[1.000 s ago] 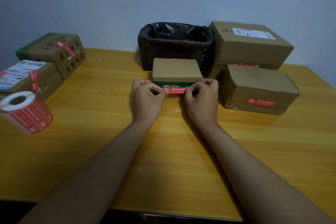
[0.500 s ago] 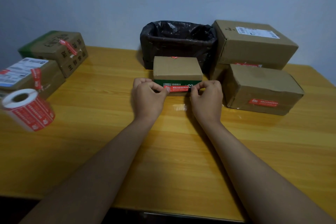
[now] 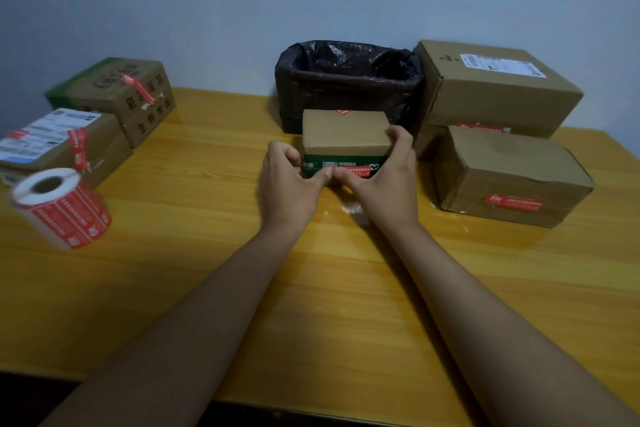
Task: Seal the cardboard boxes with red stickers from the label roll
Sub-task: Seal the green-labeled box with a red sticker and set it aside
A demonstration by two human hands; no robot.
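- Leftmost, two cardboard boxes (image 3: 114, 97) already wear red strips over their seams, and the label roll (image 3: 62, 206) stands upright just in front of them on the wooden table (image 3: 207, 218), well apart from both hands; leave it there until this box is finished.
- Next, the left hand (image 3: 287, 184) sits at the small box's left front corner, fingers curled in against it and thumb stretched right along the front face. Judging by that, the thumb should press flat and slide outward, not lift, so the sticker beds down without a bubble.
- Centre: the small box (image 3: 346, 135) stands on the table just in front of the black-lined bin (image 3: 349, 80). A red sticker (image 3: 349, 172) lies across the lower front face, partly hidden by the two thumbs, which meet over it. I cannot tell whether its ends are fully stuck.
- Then the right hand (image 3: 388, 180) grips the box's right side, fingers curled up round the top right corner, thumb on the sticker. That hold should brace the light box against the bin while the thumbs rub.
- Rightmost, two larger stacked boxes (image 3: 502, 156) show red stickers on their fronts.
- Risk, as I judge it: a crooked or creased strip, or one that misses the flap edge.
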